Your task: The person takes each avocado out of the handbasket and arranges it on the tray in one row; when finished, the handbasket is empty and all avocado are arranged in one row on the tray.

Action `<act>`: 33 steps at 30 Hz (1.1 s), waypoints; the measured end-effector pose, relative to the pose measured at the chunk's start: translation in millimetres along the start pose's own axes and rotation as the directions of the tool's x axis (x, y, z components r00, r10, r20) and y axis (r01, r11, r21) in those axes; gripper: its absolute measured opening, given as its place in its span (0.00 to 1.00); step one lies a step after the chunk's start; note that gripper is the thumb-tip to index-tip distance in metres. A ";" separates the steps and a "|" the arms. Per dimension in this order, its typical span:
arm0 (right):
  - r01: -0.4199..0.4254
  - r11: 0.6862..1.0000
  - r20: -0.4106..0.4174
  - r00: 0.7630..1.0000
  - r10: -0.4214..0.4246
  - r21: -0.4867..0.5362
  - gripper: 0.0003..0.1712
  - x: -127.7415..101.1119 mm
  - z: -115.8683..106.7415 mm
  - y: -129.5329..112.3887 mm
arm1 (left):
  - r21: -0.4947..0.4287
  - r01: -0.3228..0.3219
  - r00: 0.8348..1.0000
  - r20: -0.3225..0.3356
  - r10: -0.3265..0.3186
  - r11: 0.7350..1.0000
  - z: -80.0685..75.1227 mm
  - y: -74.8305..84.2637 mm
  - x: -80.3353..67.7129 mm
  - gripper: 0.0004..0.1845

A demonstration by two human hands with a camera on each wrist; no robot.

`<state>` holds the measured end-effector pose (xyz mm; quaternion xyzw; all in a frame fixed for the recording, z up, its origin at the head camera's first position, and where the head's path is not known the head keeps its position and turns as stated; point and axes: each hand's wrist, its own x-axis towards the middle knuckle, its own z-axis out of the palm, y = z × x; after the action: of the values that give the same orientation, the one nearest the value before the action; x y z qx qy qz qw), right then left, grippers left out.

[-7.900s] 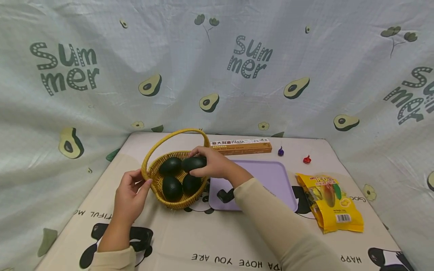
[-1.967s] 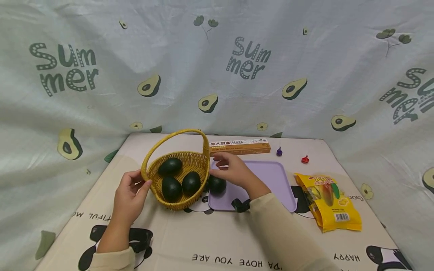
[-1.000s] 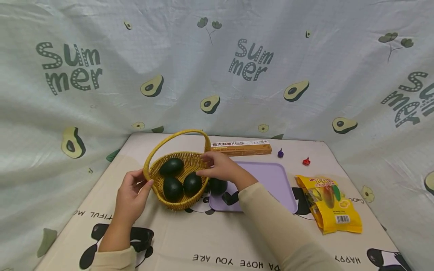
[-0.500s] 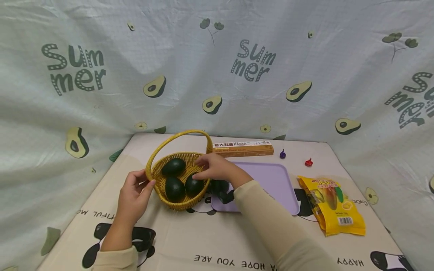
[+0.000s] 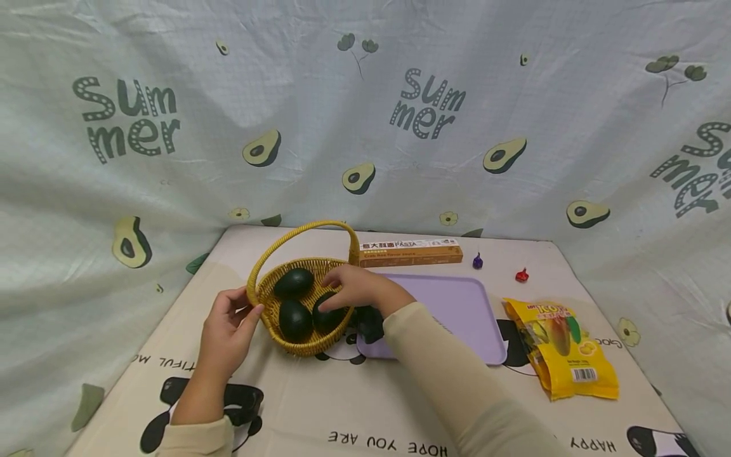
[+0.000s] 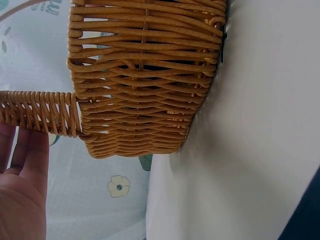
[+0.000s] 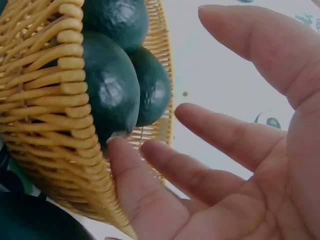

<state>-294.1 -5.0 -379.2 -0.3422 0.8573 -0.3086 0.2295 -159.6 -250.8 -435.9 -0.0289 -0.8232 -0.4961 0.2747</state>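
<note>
Inside the yellow wicker basket we see three dark green fruits: a back-left avocado, a front-left avocado and a right avocado. Over the last hangs our right hand, its fingers loosely spread and holding nothing; we cannot tell whether a fingertip touches the fruit. At the basket's left, our left hand pinches the foot of its arched handle between thumb and fingers. Just right of the basket, partly hidden by our right arm, sits a fourth avocado at the lilac tray's left edge. Behind the basket and to its right lies a pasta box; farther right, we have a purple sweet, a red sweet and a yellow bag.
</note>
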 end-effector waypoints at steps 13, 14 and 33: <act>-0.047 0.996 0.030 0.998 0.049 -0.080 0.41 11.1 8.7 -6.4 | -0.028 -0.005 1.000 -0.015 0.004 1.000 0.2 -3.4 1.0 0.21; -0.049 0.996 0.031 0.998 0.052 -0.078 0.41 12.0 9.8 -6.3 | -0.031 -0.005 1.000 -0.015 0.005 0.999 0.0 -3.4 1.0 0.21; -0.048 0.994 0.054 0.997 0.053 -0.097 0.37 18.1 20.4 -9.3 | -0.067 -0.046 0.999 -0.019 0.045 0.997 -0.3 -4.4 0.9 0.20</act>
<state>-289.6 -31.1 -390.5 -0.3395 0.8726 -0.2516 0.2448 -161.7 -253.4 -438.9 -0.0525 -0.8027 -0.5175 0.2918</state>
